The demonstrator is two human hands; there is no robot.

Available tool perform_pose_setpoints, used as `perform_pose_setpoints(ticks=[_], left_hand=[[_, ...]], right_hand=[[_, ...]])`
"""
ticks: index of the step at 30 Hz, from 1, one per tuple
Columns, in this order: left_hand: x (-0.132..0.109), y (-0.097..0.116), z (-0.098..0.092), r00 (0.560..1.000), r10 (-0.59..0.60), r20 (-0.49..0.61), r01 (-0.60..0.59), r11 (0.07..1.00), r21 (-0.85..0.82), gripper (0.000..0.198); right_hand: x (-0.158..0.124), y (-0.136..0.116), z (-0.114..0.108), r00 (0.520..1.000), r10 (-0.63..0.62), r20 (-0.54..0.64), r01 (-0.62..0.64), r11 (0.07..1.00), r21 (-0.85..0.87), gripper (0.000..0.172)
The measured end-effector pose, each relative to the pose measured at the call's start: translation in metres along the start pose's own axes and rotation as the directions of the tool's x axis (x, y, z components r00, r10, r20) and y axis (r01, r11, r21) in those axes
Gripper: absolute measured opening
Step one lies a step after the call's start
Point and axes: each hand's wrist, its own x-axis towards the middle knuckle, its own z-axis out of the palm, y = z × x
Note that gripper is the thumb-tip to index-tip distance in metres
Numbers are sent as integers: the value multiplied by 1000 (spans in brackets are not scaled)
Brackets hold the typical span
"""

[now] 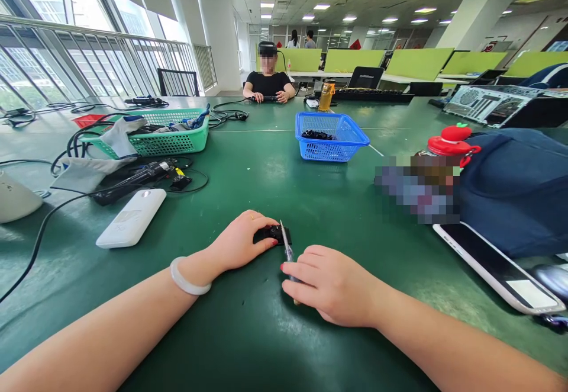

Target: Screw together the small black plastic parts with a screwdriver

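Both pinches are best held steady: the black part (275, 233) by left hand (239, 240), slim tool (287, 250) by right hand (331, 285).

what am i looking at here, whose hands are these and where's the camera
There is no machine: someone works bare-handed, and the one picture comes from a camera worn on their head, looking forward and down. The left hand holds a small black part on the green tabletop; the right hand grips a slim, pointed metal tool, its tip at the part. Around them are a white rectangular device, a green plastic mesh basket, a blue plastic mesh basket and a navy fabric bag. Another person in a black shirt sits opposite.
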Motion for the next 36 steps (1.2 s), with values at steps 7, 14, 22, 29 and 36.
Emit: perform_pose_setpoints(ticks=[7,14,22,29,36], left_hand=[[0,-2,1,1000,-8,6,8,1000,-2,29],[1,1,0,1000,-12,1,11,1000,13,28],[1,2,-1,1000,-17,14,17,1000,22,29],[1,2,-1,1000,-9,14,9,1000,13,28],[1,1,0,1000,-8,14,8,1000,15,28]], right_hand=[[1,-4,-4,996,-22,-88,24,1000,20,21],[2,-5,0,998,-40,-51,43,997,59,17],[3,-6,0,994,-20,-107,33,991,127,20],[2,-7,-6,976,45,-214,-18,991,130,22],[1,-4,1,974,86,-208,-57,988,143,17]])
